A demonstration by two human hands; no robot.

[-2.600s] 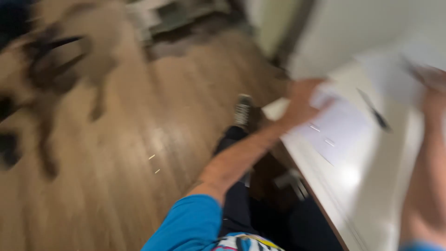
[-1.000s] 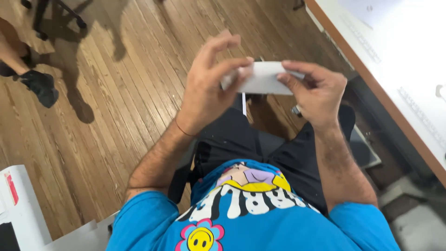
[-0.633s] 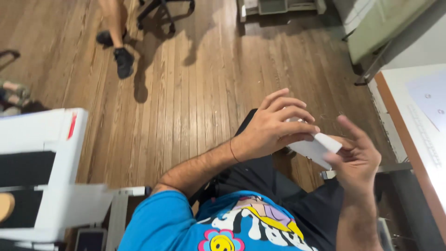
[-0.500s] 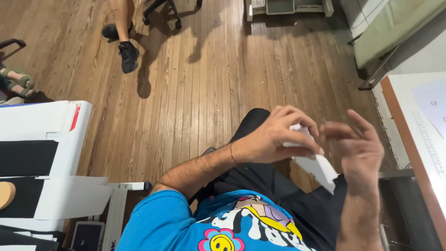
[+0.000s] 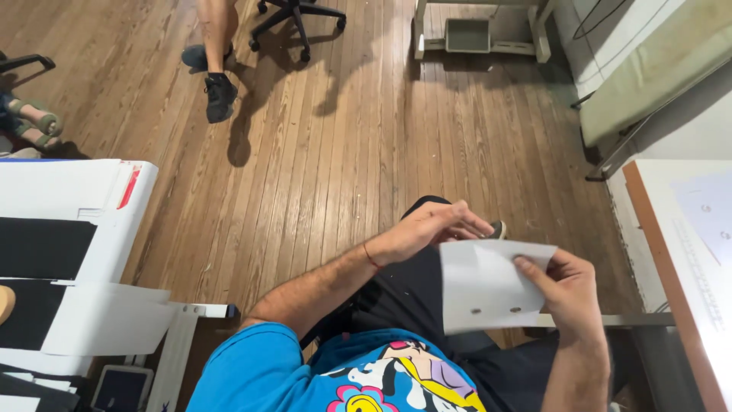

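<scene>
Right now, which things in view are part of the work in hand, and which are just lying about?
In hand:
white paper sheet, with small holes
right hand, gripping its right edge
left hand, at its top edge

Lying about:
office chair
white table with a paper
white boards on the left
another person's leg

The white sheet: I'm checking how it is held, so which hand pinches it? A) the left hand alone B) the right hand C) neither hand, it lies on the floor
B: the right hand pinches the white sheet; the left hand sits behind its top edge.
</scene>
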